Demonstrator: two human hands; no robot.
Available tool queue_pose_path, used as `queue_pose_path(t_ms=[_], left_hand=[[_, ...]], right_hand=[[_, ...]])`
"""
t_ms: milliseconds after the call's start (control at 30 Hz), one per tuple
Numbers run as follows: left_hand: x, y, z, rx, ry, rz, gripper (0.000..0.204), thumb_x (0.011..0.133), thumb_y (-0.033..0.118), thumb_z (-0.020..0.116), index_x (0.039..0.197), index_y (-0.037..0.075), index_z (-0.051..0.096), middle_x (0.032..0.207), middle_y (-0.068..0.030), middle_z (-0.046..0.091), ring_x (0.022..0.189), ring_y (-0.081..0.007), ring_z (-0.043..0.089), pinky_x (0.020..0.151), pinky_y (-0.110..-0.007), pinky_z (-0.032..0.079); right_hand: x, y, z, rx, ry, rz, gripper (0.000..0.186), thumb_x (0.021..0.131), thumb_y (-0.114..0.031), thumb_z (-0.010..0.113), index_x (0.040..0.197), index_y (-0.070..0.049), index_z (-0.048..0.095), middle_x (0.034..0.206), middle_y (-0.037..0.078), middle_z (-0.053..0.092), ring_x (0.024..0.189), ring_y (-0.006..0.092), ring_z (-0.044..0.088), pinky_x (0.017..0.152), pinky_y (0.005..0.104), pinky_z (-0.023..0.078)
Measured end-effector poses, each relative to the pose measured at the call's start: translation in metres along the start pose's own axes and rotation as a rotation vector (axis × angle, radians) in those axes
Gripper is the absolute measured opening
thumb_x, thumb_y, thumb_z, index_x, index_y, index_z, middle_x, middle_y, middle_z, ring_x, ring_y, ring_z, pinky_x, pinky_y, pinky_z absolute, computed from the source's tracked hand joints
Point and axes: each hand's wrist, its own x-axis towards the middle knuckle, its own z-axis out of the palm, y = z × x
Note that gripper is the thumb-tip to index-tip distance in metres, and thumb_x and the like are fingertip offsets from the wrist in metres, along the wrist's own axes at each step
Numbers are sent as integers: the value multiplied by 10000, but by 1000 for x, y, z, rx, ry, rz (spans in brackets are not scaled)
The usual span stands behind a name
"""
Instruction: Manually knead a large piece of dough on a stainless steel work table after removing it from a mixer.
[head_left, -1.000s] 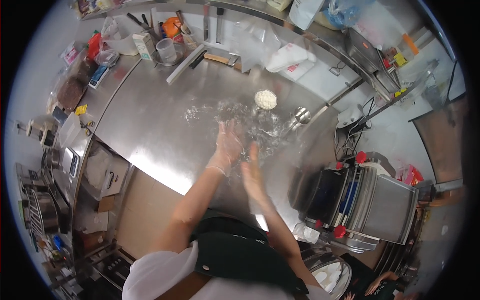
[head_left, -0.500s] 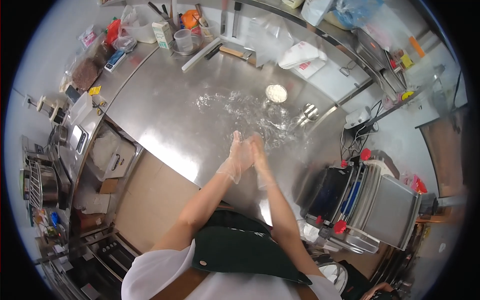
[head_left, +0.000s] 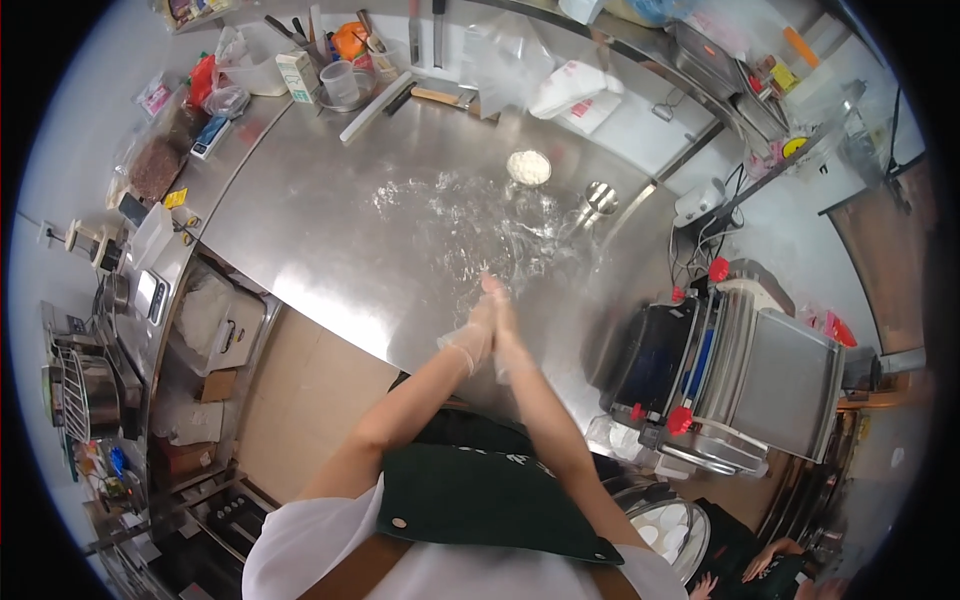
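Note:
In thin clear plastic gloves, my left hand (head_left: 473, 335) and my right hand (head_left: 505, 318) are pressed palm to palm above the near part of a steel worktable (head_left: 310, 210). Their fingers point straight ahead and look stretched out, though motion blurs them. No object shows between the palms; the inner faces are hidden. Just beyond the fingertips, white flour (head_left: 450, 205) is scattered on the steel. Farther off stand a bowl of white flour (head_left: 528, 168) and, to its right, a shiny metal cup (head_left: 600, 198).
Along the back edge lie a long white bar (head_left: 375, 108) and a wooden-handled tool (head_left: 440, 97). A clear plastic cup (head_left: 338, 78) and a carton (head_left: 297, 77) stand at back left. A machine with red knobs (head_left: 690, 370) is on the right. Another person's hand (head_left: 770, 558) shows at lower right.
My hands have turned from partly parted palms to lying closely together, fingers pointing forward. The whole view has shifted slightly, and another person's hands show more at lower right.

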Motion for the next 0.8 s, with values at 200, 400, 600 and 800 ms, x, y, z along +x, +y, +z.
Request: queue_pose_path(t_ms=[200,400,600,800], left_hand=[[-22,-39,-6,857,-143,606,625,1076,416,340,1594,79,248,1626,-126,320,1511,-271,258,1234,-376,153],[-19,-15,-119,1480,287,676,684,999,358,504,1556,22,294,1628,-221,254,1525,-374,194,1209,-582,143],[-43,-45,-177,2080,525,411,1015,903,579,596,1551,-88,187,1629,-309,135,1522,-465,99,1222,-575,127],[-42,-88,-135,1981,-233,689,797,959,458,560,1567,39,258,1656,-174,196,1535,-350,167,1235,-494,181]], right_hand=[[3,5,-49,510,44,-144,748,1018,-586,408,1489,-5,377,1461,182,500,1350,326,475,1147,434,339],[-16,69,-95,372,-85,-241,645,1056,-494,416,1466,4,408,1458,185,522,1346,276,507,1113,434,401],[-40,105,-203,88,485,-274,436,1035,-307,529,1335,8,563,1300,166,657,1219,268,624,1030,379,470],[-50,138,-179,-426,424,-606,411,996,-173,613,1367,-7,555,1296,159,656,1209,270,622,1062,363,453]])
